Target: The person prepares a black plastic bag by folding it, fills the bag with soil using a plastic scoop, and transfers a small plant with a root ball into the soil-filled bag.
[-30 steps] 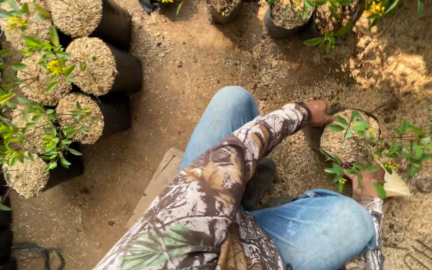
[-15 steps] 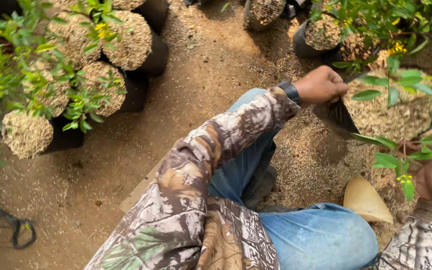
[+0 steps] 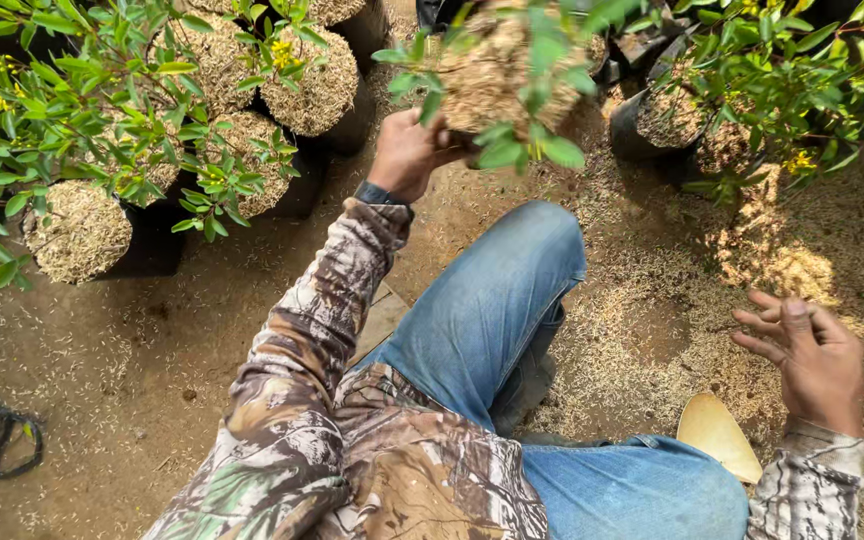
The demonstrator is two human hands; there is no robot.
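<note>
Daylight, soft overall, mostly shade. One bright sun patch on the husk-strewn ground (image 3: 772, 265), just left of the right hand (image 3: 814, 362), near blown out. Lifted potted plant (image 3: 497, 75) is close to the lens, slightly blurred. Bags left of it sharp; frame corners bend a bit.

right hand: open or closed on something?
Open. The right hand hovers palm-down with fingers spread over the husk-strewn ground, holding nothing. The left hand grips the raised potted plant.
</note>
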